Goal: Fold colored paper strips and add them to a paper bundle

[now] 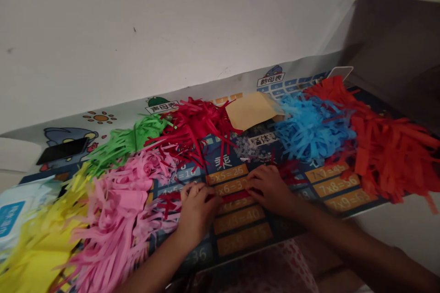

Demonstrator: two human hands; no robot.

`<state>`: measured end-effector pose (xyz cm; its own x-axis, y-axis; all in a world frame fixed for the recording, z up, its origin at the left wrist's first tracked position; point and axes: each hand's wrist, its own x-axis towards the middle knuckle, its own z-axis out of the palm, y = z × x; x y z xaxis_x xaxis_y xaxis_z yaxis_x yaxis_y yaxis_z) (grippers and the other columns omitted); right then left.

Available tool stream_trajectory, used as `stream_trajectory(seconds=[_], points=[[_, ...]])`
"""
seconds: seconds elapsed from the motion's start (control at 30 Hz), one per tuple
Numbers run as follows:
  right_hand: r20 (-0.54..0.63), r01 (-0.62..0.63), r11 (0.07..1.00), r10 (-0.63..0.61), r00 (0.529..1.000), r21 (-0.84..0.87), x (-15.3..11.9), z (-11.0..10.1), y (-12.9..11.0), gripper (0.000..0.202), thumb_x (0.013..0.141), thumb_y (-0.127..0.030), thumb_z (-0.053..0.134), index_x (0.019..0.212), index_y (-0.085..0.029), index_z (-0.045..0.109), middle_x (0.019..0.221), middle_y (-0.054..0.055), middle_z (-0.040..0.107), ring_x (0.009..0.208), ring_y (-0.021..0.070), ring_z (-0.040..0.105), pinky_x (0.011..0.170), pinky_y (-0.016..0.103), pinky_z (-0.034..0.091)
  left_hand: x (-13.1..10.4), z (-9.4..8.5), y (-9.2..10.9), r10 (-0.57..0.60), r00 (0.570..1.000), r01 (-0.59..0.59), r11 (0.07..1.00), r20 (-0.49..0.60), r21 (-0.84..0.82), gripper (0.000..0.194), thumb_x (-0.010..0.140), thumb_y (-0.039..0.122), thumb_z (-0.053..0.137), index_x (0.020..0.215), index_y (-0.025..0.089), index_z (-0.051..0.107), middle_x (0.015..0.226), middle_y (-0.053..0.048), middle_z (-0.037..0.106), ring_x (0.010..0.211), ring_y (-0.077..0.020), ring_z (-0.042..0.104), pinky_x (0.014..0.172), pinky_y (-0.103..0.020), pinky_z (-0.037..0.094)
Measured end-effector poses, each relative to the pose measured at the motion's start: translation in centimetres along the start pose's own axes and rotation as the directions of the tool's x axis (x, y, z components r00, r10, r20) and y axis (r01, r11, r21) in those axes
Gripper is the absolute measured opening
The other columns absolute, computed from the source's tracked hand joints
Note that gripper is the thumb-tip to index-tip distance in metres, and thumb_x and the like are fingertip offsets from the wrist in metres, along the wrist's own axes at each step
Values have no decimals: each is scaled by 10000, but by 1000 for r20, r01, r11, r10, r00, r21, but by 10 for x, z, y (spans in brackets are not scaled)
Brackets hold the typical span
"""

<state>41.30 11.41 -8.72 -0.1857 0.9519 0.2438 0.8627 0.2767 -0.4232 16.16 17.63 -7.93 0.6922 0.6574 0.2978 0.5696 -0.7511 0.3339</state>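
A fringed red paper strip [232, 197] stretches low over the printed mat between my two hands. My left hand [199, 207] is closed on its left part, and red fringe sticks out past the fingers. Curled over the right part is my right hand [270, 187], with blurred red fringe beyond it. Parts of the strip are hidden beneath the fingers. Pink fringed paper [117, 206] lies just left of my left hand. Behind the hands sit a dark red fringed bunch [199, 123] and a small pile of greyish clear bits [248, 149].
Blue fringed paper [312, 126] and orange-red fringed paper [392, 151] lie at right. Green [129, 142] and yellow [44, 238] fringes are at left, beside a wipes pack [24, 210] and a black phone [63, 151]. A tan paper sheet [252, 110] rests near the wall.
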Motion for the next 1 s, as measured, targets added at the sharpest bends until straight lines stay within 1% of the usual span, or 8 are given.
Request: stream_trajectory(seconds=[0.13, 0.27, 0.4, 0.47, 0.6, 0.7, 0.83, 1.0], points=[[-15, 320, 929, -329, 944, -184, -5, 0, 2, 83, 915, -246, 609, 863, -263, 671, 968, -24, 702, 972, 198, 494, 864, 408, 256, -5, 1, 5, 168, 985, -170, 982, 27, 80, 237, 796, 173, 697, 958, 344, 668, 940, 49, 719, 1001, -227, 561, 1011, -497, 248], [114, 450, 836, -437, 892, -313, -1, 2, 2, 86, 924, -185, 574, 912, -192, 659, 990, 29, 689, 993, 205, 488, 884, 408, 280, 2, 2, 14, 157, 987, -160, 975, 32, 155, 144, 862, 176, 595, 920, 296, 651, 909, 60, 702, 1012, -222, 575, 1045, -509, 247], [90, 318, 904, -305, 948, -284, 10, -2, -6, 71, 907, -224, 601, 871, -201, 658, 898, 27, 676, 945, 206, 511, 852, 409, 293, 10, 4, 16, 154, 988, -149, 978, -25, 145, 85, 844, 209, 625, 847, 289, 655, 838, 65, 691, 969, -206, 581, 1045, -512, 249], [65, 266, 926, -258, 964, -267, 13, -2, -18, 77, 896, -273, 620, 903, -207, 658, 941, 36, 673, 962, 218, 512, 862, 418, 291, 11, 5, 15, 162, 986, -156, 977, -27, 145, 70, 826, 211, 650, 837, 280, 660, 831, 49, 696, 952, -205, 577, 1038, -512, 252], [50, 306, 907, -305, 951, -289, 11, 6, -35, 92, 929, -224, 566, 949, -199, 653, 997, 39, 674, 954, 213, 512, 858, 396, 295, 8, 6, 12, 158, 987, -151, 975, -26, 160, 62, 842, 210, 645, 834, 265, 674, 831, 29, 705, 942, -206, 571, 1032, -508, 252], [0, 277, 927, -286, 958, -253, 1, 14, -26, 112, 921, -221, 591, 836, -213, 663, 906, 10, 683, 896, 191, 512, 811, 372, 291, 2, 4, 8, 146, 989, -141, 978, -25, 151, 92, 873, 208, 620, 861, 274, 683, 834, 27, 706, 954, -206, 566, 1029, -508, 242], [-96, 115, 993, -118, 988, -35, -10, 13, -1, 116, 871, -268, 678, 757, -258, 699, 836, -19, 689, 877, 178, 517, 793, 360, 282, -3, -1, 3, 59, 998, -58, 998, -27, 28, 93, 893, 256, 610, 882, 280, 699, 874, 13, 706, 947, -205, 556, 965, -462, 295], [-14, -30, 992, 32, 999, 127, -7, 4, 4, 124, 840, -273, 707, 727, -224, 694, 849, 15, 657, 883, 188, 528, 778, 340, 325, 2, -4, 4, -38, 999, 38, 999, 21, -33, 112, 892, 259, 591, 851, 238, 693, 869, -18, 687, 946, -213, 550, 911, -428, 331]])
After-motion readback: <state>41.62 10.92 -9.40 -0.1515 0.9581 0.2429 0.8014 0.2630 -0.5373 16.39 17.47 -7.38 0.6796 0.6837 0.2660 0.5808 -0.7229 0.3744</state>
